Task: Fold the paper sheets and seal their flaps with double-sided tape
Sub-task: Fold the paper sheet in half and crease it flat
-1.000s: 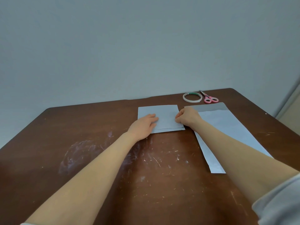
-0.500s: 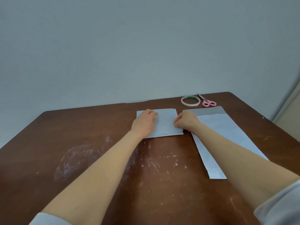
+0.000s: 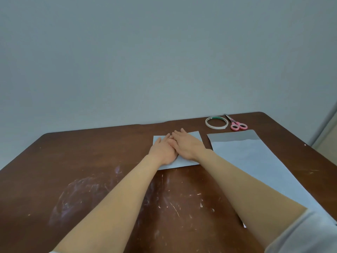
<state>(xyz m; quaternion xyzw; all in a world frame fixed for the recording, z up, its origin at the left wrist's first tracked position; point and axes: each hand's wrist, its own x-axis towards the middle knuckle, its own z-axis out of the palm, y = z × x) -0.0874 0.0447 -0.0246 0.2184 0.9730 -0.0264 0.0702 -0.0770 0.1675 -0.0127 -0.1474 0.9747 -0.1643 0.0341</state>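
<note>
- Brown scuffed bench carries everything.
- Unfolded paper sheet lies flat on the right side of the bench, with a darker grey band across its far end; the right forearm crosses its near part.
- Folded paper sheet lies flat mid-bench, just left of the unfolded one.
- Left hand and right hand are both flat, fingers straight, palms down on the folded sheet. They touch side by side and grip nothing.
- Tape roll lies flat near the far edge.
- Pink-handled scissors lie just right of the roll.
</note>
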